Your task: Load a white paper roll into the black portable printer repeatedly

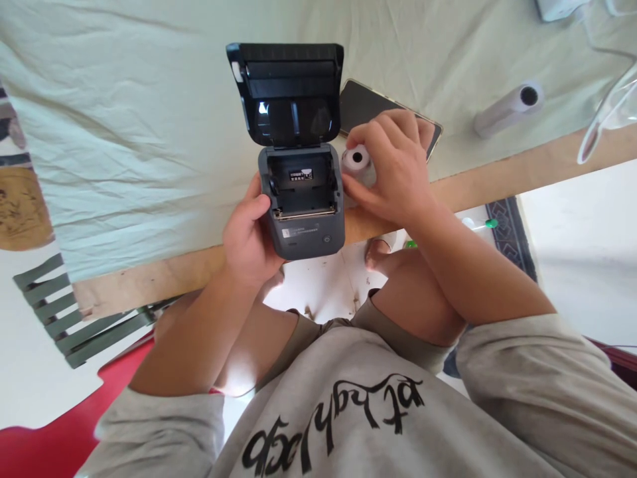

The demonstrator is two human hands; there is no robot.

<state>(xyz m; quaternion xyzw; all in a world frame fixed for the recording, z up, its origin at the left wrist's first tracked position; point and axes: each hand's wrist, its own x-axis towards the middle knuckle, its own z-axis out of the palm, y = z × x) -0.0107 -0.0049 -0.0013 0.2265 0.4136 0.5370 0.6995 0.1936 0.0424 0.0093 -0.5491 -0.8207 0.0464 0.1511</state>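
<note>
Left hand (249, 236) grips a small label printer (303, 199) at the surface (149, 133) edge, lid open, paper bay empty. Right hand (393, 166) holds a paper roll (356, 159) just beside it, not yet loaded.

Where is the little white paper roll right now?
In the head view, the small white paper roll is in the right hand, just right of the open printer that the left hand steadies, in front of the dark phone.
</note>
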